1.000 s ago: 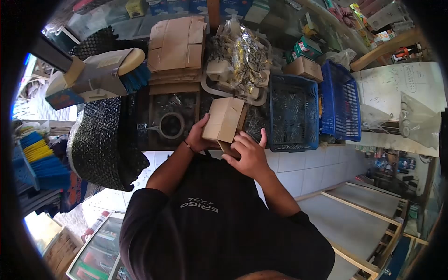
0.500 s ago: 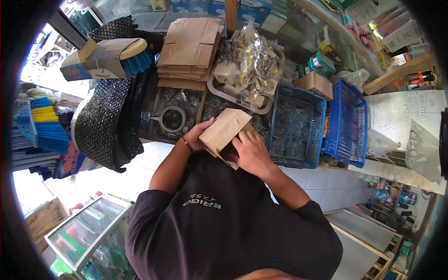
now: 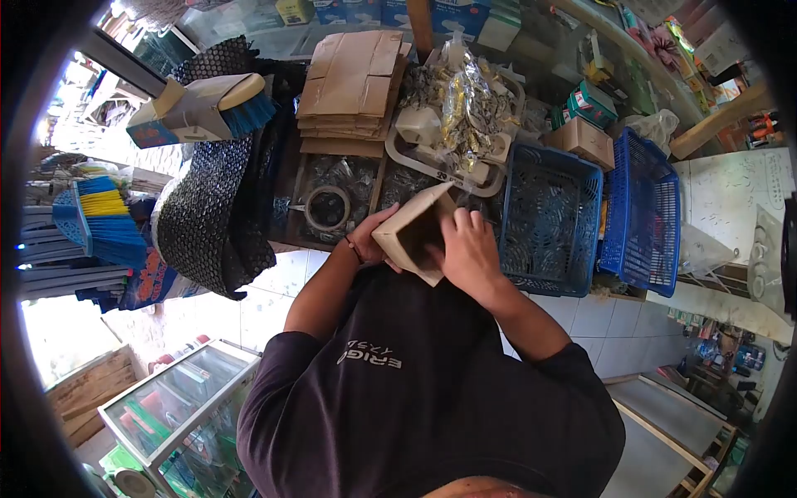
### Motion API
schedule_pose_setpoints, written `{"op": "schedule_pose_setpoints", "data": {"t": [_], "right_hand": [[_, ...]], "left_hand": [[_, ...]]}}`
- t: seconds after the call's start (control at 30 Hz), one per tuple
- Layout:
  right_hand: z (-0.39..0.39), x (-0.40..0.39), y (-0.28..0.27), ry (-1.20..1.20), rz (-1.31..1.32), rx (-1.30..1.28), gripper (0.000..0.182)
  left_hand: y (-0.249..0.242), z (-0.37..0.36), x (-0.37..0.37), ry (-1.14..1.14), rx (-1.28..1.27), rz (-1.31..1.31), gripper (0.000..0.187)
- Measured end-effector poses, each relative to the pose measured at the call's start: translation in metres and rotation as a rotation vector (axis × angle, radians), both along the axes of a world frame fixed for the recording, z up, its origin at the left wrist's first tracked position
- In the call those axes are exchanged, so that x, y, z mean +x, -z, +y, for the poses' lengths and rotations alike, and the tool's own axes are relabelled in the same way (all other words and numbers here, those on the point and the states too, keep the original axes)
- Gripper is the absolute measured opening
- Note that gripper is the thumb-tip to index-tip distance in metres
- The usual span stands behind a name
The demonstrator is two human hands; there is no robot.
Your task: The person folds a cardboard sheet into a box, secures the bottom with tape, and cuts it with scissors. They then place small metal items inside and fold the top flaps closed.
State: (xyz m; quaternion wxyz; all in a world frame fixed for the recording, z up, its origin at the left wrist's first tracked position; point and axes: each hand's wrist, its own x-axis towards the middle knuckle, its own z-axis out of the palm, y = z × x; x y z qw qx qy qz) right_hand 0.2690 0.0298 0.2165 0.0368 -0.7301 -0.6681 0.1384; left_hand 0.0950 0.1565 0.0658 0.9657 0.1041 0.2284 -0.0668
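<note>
A small brown cardboard box point(image 3: 403, 230) is held in front of my chest, its open end turned up toward me and its inside dark. My left hand point(image 3: 372, 241) is wrapped round the left side of the box. On the opposite side my right hand point(image 3: 473, 253) grips the edge of the opening, some fingers bent over the rim and the thumb side partly hidden inside. Just beyond lie a roll of tape point(image 3: 328, 207) and a white tray point(image 3: 408, 166) heaped with small bagged metal pieces.
Flattened cardboard point(image 3: 349, 79) is stacked at the back. Right of the tray stand a blue-grey basket point(image 3: 548, 286) and a tilted blue basket point(image 3: 643, 216). A boxed brush point(image 3: 195, 116) rests on black bubble wrap point(image 3: 199, 216) to the left. A glass case point(image 3: 178, 398) is at lower left.
The box has turned so its opening now faces up toward me. My right hand has shifted along the rim with it. The whole view has moved slightly.
</note>
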Motion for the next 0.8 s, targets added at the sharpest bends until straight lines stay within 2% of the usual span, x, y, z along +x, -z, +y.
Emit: {"op": "schedule_pose_setpoints", "data": {"t": [0.13, 0.23, 0.33, 0.43, 0.47, 0.57, 0.67, 0.77, 0.8], "right_hand": [[-0.001, 0.000, 0.014, 0.188, 0.105, 0.034, 0.061], [0.000, -0.007, 0.011, 0.041, 0.082, -0.077, 0.057], [0.003, -0.016, 0.004, -0.121, 0.094, -0.116, 0.062], [-0.001, -0.020, 0.013, -0.191, 0.127, 0.237, 0.068], [-0.002, -0.020, 0.017, -0.181, 0.182, 0.192, 0.077], [-0.009, -0.022, 0.027, -0.101, 0.246, 0.198, 0.081], [-0.013, -0.020, 0.030, -0.039, 0.267, 0.213, 0.085], [-0.011, -0.021, 0.028, 0.023, 0.238, 0.204, 0.088], [-0.011, -0.022, 0.031, 0.056, 0.261, 0.193, 0.089]], "left_hand": [[0.002, 0.003, -0.001, 0.024, -0.032, 0.010, 0.067], [0.007, 0.008, 0.002, 0.120, -0.026, -0.034, 0.068], [0.006, 0.013, 0.005, 0.208, 0.015, -0.053, 0.065], [-0.003, 0.010, 0.011, 0.087, -0.007, 0.035, 0.061], [0.002, 0.013, 0.013, 0.092, -0.062, 0.032, 0.056], [-0.008, 0.013, 0.017, 0.132, 0.078, 0.226, 0.052], [0.007, 0.007, 0.028, -0.151, 0.149, 0.417, 0.048], [0.028, -0.004, 0.036, -0.401, 0.458, 0.535, 0.051], [0.000, -0.010, 0.034, -0.401, 0.778, 0.548, 0.047]]}}
